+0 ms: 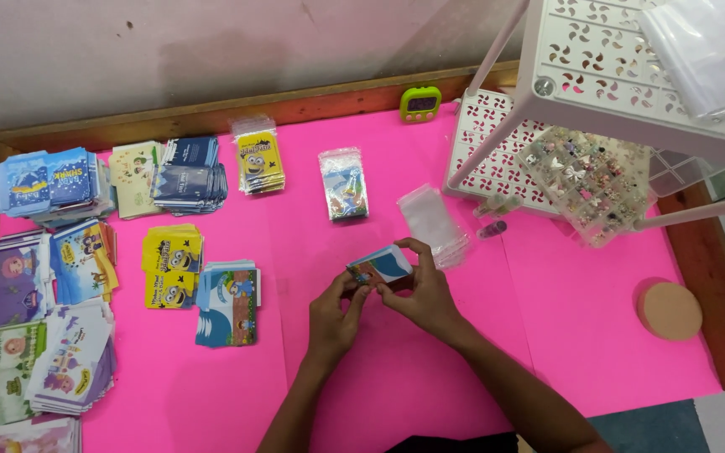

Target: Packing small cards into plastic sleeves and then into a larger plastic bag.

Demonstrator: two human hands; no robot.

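Left hand and right hand meet, fingers pinched, forearms angled inward.

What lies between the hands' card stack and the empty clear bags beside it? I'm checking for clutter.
Nothing visible: the small card stack, held by left hand and right hand, sits right beside the clear bags, with only bare pink mat.

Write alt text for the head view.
Both hands, left hand and right hand, hold a small stack of picture cards over a pink table. Piles of cartoon cards lie to the left, empty clear bags and a white rack to the right.
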